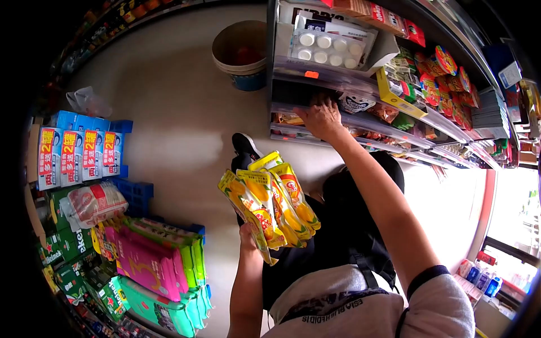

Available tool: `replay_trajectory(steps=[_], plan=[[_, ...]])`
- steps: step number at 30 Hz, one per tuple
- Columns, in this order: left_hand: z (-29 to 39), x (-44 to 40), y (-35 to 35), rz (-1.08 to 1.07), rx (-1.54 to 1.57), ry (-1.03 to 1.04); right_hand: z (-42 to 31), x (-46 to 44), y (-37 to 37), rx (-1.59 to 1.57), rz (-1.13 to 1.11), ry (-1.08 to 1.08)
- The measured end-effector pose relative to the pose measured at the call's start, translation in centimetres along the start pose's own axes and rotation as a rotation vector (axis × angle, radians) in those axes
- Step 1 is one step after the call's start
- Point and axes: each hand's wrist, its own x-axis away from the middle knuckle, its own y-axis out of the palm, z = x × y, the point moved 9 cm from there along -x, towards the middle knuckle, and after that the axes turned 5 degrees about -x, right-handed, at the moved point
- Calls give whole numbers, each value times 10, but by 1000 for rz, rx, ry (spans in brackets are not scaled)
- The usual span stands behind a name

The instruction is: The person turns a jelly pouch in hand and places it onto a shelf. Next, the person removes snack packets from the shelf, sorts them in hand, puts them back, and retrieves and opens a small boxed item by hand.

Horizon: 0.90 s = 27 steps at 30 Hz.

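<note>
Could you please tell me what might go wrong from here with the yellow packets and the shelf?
The left hand holds several yellow packets in a loose fan, so one might slip out and fall to the floor.

The right hand is at the shelf, close beside a white packet with black print; a sideways move could knock that packet out of place.

And there's the right arm (pixel 383 197), stretched long and high across, elbow almost straight! Its right hand (pixel 324 117) shows its back, fingers apart and extended. Lower down, the left forearm (pixel 246 287) stands near upright, the left hand (pixel 247 235) curled in a grip, fingers mostly hidden.
</note>
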Motion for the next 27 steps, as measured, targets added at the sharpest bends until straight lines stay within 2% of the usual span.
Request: replay_trajectory(steps=[2,6,7,11,14,16,17,20,21,22,24,25,27], plan=[[-2,3,-6,6,27,-18,-3,-1,10,-23,21,13],[-2,5,-12,-10,-15,-73,-43,-13,21,-186,-45,-177],[-2,4,-13,-5,-9,-75,-51,-17,21,-181,-4,-207],[-2,-1,-9,9,16,-82,-72,-24,15,-127,-177,-206],[-3,-4,-9,17,22,-87,-29,-18,-4,-1368,-158,-92],[-2,-6,-10,24,28,-83,8,-12,-14,-1545,22,21],[-2,-6,-11,27,32,-87,23,-11,-9,-1155,43,-37],[-4,-12,-13,29,28,-93,-6,15,-38,-180,401,-387],[-4,-13,-13,30,32,-98,-5,16,-19,-191,233,-346],[-5,-14,-13,32,32,-102,-10,17,-15,-226,245,-332],[-6,-14,-12,37,30,-110,-21,15,-9,-338,115,-389],[-7,-14,-12,39,29,-114,-23,8,-10,-557,-33,-357],[-7,-15,-10,38,23,-117,-12,-10,-17,-659,104,-351]])
